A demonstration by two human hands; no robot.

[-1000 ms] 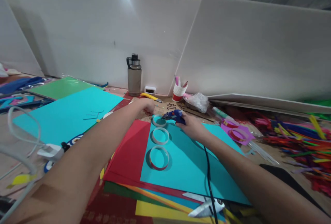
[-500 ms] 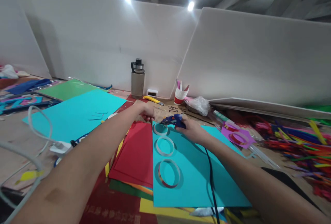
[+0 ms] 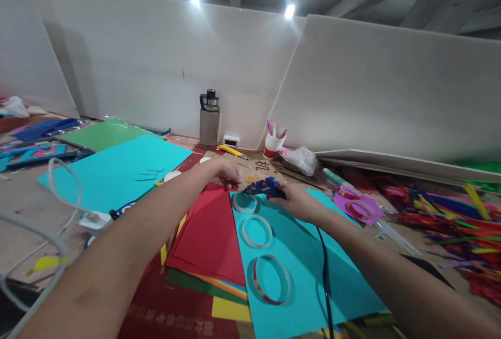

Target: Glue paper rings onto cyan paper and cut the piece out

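My right hand (image 3: 295,198) is closed around a blue hot glue gun (image 3: 264,186), its nozzle pointing left over the farthest ring. From it a black cord (image 3: 324,276) runs towards me. Three pale rings, the far ring (image 3: 255,204), the middle ring (image 3: 270,232) and the near ring (image 3: 288,287), stand in a row on a turquoise sheet (image 3: 309,271). The near one has a red and gold band. Beside the sheet's far left corner my left hand (image 3: 227,171) has its fingers curled down; whether they pinch anything is hidden. Below it lie red sheets (image 3: 207,234).
Behind are a water bottle (image 3: 209,125), a yellow utility knife (image 3: 231,151), a paper cup (image 3: 274,145) with pens and a plastic bag (image 3: 303,160). Purple paper (image 3: 362,208) with rings and colourful strips (image 3: 469,234) lie right. A white cable (image 3: 64,203) loops at left.
The turquoise sheet has turned, its near end swinging right and towards me with the rings on it. My left hand has shifted slightly right; the glue gun stays near the far ring.
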